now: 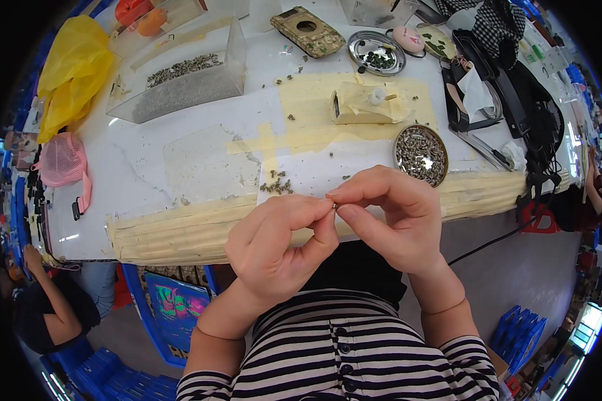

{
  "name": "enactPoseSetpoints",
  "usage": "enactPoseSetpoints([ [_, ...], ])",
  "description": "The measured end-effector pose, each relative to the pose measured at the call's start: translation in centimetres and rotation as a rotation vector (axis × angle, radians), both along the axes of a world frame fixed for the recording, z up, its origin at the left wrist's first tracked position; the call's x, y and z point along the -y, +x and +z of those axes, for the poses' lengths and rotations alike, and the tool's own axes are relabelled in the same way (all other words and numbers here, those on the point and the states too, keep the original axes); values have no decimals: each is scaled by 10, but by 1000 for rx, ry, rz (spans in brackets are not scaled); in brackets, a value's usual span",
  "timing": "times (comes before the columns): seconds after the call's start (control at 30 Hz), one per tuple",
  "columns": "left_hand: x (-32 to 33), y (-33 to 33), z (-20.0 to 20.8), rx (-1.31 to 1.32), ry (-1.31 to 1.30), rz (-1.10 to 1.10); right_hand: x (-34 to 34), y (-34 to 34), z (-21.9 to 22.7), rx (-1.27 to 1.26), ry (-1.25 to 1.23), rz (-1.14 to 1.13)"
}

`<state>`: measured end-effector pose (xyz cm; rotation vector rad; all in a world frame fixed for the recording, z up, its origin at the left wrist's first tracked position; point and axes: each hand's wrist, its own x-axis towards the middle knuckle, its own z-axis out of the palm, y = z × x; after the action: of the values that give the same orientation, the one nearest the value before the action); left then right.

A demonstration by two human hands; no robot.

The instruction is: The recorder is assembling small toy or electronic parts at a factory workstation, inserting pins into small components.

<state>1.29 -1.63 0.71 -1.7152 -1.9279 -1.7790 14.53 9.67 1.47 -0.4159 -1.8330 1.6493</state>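
Note:
Above the near edge of the table, my left hand [274,247] and my right hand [398,217] meet fingertip to fingertip. Both are closed in a pinch on one tiny metal part [334,206]; the fingers cover most of it and its exact kind is too small to make out. Just beyond my left hand lies a loose pile of small metal parts [277,185] on white paper. A round tin [396,155] filled with many similar small parts stands beyond my right hand.
A taped block [354,115] with a small white cup stands mid-table. Behind are a clear bin [180,100], a camouflage-patterned case [308,32] and a metal dish [351,48]. Tweezers [485,150] and black straps lie right; a pink mesh pouch [61,159] and yellow bag [77,70] lie left.

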Motion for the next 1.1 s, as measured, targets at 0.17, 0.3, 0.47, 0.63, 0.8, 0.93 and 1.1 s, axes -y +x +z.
enactPoseSetpoints([
  [0.17, -2, -1, -2, -63, 33, 15, 1, 0, 3, 37, 20, 14],
  [0.3, -2, -1, -2, -26, 29, 7, 1, -2, -1, 1, 43, -26],
  [0.47, 6, 1, -1, -49, -18, -16, 3, 0, -2, 4, 242, -33],
  [0.63, 14, 3, -2, 42, -87, -42, 9, 2, -1, 31, 436, -127],
  [0.8, 22, -4, -3, 288, -180, 17, -13, 3, -4, 184, 695, -352],
  [0.93, 20, -7, 0, 481, -192, 67, -22, -7, -5, 297, 869, -342],
  [1.1, 21, -10, 0, 604, -220, 56, -20, -23, 1, 405, 939, -289],
])
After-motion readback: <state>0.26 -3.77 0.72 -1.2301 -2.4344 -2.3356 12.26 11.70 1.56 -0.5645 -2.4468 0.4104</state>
